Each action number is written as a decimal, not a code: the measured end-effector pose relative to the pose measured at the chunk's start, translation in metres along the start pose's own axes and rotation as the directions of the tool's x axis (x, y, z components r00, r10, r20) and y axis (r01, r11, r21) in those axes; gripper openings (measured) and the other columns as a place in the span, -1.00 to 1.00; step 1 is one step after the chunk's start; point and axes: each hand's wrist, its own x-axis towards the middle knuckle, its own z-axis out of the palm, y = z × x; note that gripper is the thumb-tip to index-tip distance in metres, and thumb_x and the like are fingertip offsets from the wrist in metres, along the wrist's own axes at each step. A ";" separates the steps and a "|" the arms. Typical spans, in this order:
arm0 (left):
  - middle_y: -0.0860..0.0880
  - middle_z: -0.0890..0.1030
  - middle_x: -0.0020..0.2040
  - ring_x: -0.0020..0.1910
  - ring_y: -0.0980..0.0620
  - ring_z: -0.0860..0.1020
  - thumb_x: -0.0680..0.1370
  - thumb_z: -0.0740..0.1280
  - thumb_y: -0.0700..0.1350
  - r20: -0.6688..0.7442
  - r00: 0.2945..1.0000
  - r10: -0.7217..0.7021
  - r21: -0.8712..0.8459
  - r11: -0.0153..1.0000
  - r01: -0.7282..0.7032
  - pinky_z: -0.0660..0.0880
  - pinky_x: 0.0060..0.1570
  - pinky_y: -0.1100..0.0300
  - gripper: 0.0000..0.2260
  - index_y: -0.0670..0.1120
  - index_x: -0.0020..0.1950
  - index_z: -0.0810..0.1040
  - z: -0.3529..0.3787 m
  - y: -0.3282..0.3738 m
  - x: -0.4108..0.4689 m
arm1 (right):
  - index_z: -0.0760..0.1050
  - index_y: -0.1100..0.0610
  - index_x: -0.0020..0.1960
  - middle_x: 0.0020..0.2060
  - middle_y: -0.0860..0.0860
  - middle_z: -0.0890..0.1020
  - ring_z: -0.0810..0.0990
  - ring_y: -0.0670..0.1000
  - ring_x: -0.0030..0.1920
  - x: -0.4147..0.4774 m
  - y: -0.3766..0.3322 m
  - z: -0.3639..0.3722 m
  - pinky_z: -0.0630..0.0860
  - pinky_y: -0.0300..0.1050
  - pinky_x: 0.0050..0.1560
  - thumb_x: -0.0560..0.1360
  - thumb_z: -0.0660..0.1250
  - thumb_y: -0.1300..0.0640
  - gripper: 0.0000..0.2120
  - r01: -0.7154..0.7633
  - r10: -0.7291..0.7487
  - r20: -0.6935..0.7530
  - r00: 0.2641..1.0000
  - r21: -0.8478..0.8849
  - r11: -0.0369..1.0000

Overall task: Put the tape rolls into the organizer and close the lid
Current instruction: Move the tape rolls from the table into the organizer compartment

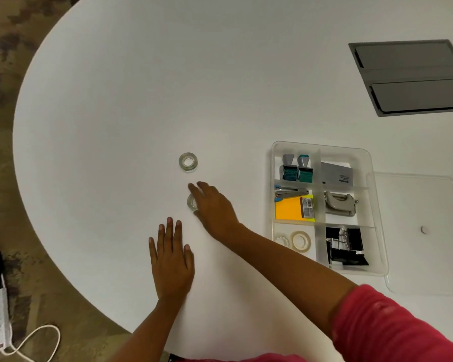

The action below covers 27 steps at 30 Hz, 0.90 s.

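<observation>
White round bench (115, 100) fills the frame, and at centre the right hand (215, 205) lies over one clear tape roll (191, 202), fingers loosely curled on it, while a second tape roll (188, 161) sits free just above. Left hand (171, 259) rests flat and open at lower centre. At right the clear organizer (377, 257), uncovered, holds two more rolls (301, 240) and a grey box reading "camlin" (336, 173); its lid (424, 231) lies beside it.

Left hand (171, 262) flat, fingers spread; right hand (213, 205) reaching forward, fingers curled.
</observation>
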 end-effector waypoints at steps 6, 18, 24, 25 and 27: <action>-0.08 0.09 0.56 0.54 -0.04 -0.01 0.58 -0.03 -0.03 0.000 1.000 0.002 -0.005 1.000 -0.002 -0.02 0.50 -0.12 -0.49 -0.05 0.54 0.04 -0.001 0.001 0.000 | 0.30 0.21 0.36 0.23 0.16 0.45 0.46 0.12 0.19 0.013 -0.006 0.014 0.50 -0.08 0.08 0.48 0.40 0.11 -0.48 0.001 0.001 0.022 1.000 -0.101 0.995; -0.05 -0.01 0.58 0.54 -0.03 -0.08 0.58 -0.07 -0.05 0.022 1.000 -0.005 0.034 0.999 0.004 -0.04 0.50 -0.12 -0.48 -0.06 0.54 -0.08 -0.001 0.002 0.000 | 0.48 0.19 0.24 0.16 0.15 0.52 0.50 0.10 0.13 -0.051 0.012 -0.051 0.58 -0.08 -0.03 0.39 0.50 0.13 -0.53 -0.075 0.118 -0.222 0.968 0.196 0.978; -0.04 0.00 0.57 0.54 -0.02 -0.07 0.58 -0.08 -0.06 0.014 1.000 -0.002 0.023 1.000 0.002 -0.04 0.50 -0.11 -0.48 -0.06 0.54 -0.07 -0.002 0.003 -0.001 | 0.55 0.19 0.17 0.08 0.15 0.57 0.54 0.17 0.08 -0.111 0.061 -0.070 0.50 -0.08 0.01 0.25 0.58 0.26 -0.49 -0.304 0.339 -0.182 0.923 0.193 0.933; -0.04 0.00 0.57 0.54 -0.02 -0.07 0.57 -0.07 -0.06 0.013 1.000 -0.001 0.021 1.000 0.000 -0.04 0.50 -0.10 -0.48 -0.06 0.54 -0.07 -0.002 0.003 -0.001 | 0.55 0.19 0.15 0.07 0.16 0.58 0.55 0.19 0.06 -0.120 0.068 -0.070 0.52 -0.05 -0.01 0.23 0.58 0.27 -0.49 -0.349 0.378 -0.180 0.908 0.173 0.921; -0.04 -0.01 0.57 0.54 -0.02 -0.07 0.57 -0.06 -0.06 0.012 1.000 -0.001 0.021 1.000 0.000 -0.04 0.50 -0.11 -0.47 -0.07 0.54 -0.07 -0.002 0.003 0.000 | 0.55 0.20 0.12 0.03 0.19 0.59 0.58 0.22 0.00 -0.135 0.080 -0.068 0.57 0.00 -0.10 0.21 0.60 0.28 -0.50 -0.420 0.432 -0.163 0.887 0.103 0.902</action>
